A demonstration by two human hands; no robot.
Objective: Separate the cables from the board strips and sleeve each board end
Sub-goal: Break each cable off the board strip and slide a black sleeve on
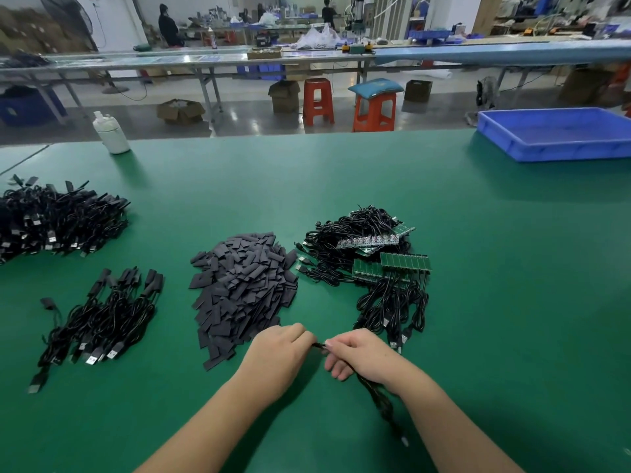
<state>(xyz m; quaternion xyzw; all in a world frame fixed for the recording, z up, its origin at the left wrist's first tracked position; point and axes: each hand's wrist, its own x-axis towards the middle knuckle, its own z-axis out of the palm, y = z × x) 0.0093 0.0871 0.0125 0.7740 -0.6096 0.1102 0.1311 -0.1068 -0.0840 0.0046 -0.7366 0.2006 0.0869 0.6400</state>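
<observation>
Cables first: one thin black cable (375,394) is pinched between both hands near the front edge of the green matted workbench (478,268). Left hand (281,353) has its fingers closed around the cable's tip, right hand (358,356) is closed on it just beside, thumb and forefinger nipping it, so the two hands nearly touch. Whatever sits on that tip is hidden by the fingers, can't tell if it's a board end or a sleeve. Rest of the cable trails back under the right wrist toward the table edge.

Just beyond the right hand sits the tangle of black cables with green circuit board strips (404,261) attached, boards on top and toward the far side. Left of that, right in front of the left hand, is a heap of flat dark grey sleeve pieces (244,288). Further left there's a small bunch of sleeved black cables (102,319) with their USB plugs pointing toward me, and behind it a bigger pile of black cables (58,220).

Far right has a shallow blue plastic tray (560,134), far left a white plastic bottle (111,133).
</observation>
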